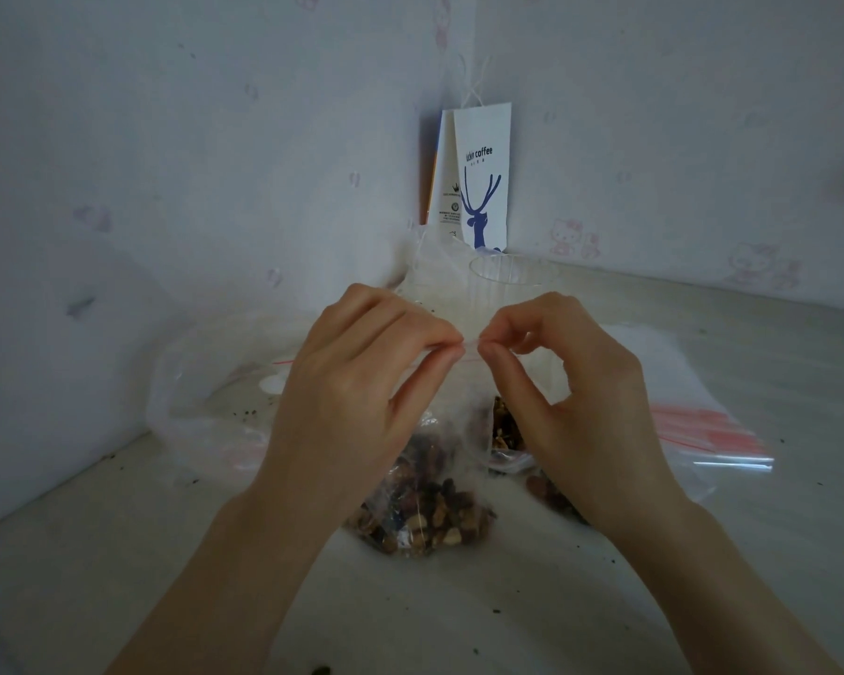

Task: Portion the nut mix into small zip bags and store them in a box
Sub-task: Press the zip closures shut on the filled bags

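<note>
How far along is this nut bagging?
Done: another bag holding nuts seems to lie behind the right hand. In hand: left hand and right hand pinch the top of a nut-filled zip bag, apparently sealing it. Remaining: a stack of empty bags lies to the right; no box is in view, so storing looks unstarted.

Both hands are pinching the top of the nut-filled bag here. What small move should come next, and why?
Probably slide the pinches outward along the strip to press it closed. The small zip bag already holds nut mix at its bottom, and the left hand and right hand pinch its top edge close together, mid-width, so the ends likely remain unsealed.
</note>
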